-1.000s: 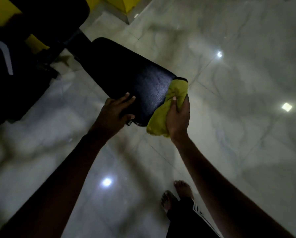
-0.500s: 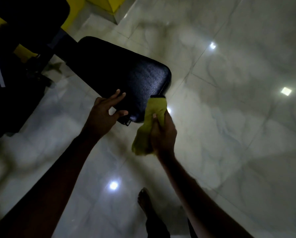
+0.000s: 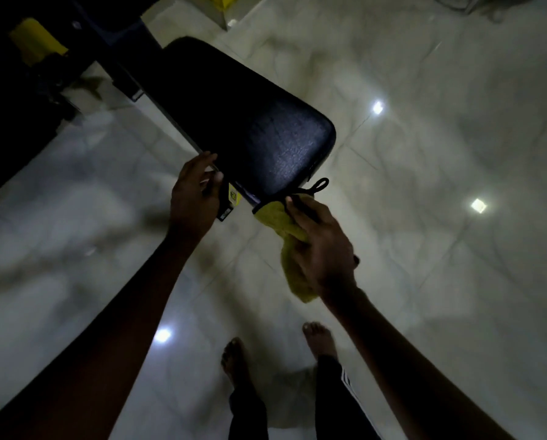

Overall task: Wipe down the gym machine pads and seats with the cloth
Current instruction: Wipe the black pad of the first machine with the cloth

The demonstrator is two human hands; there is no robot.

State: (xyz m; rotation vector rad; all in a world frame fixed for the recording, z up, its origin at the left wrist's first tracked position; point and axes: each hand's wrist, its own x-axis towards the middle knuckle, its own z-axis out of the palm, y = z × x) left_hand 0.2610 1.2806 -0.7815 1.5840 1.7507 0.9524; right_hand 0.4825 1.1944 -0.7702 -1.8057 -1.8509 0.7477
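The right hand (image 3: 321, 246) grips the yellow cloth (image 3: 286, 238), fingers curled and pressed together around its bunched middle. The cloth's upper edge, just past the fingertips, touches the near rim of the black pad (image 3: 243, 122); its lower end hangs below the palm, beside the wrist. A black loop (image 3: 318, 186) on the cloth's corner sticks out just beyond the index finger, by the pad's corner. The left hand (image 3: 195, 198) rests at the pad's near-left edge, fingers loosely bent and slightly apart, tips touching the rim and holding nothing. A yellow tag (image 3: 234, 195) sits just right of those fingers, under the pad. Bare feet (image 3: 318, 339) stand on the glossy tiled floor (image 3: 456, 249) below both hands.
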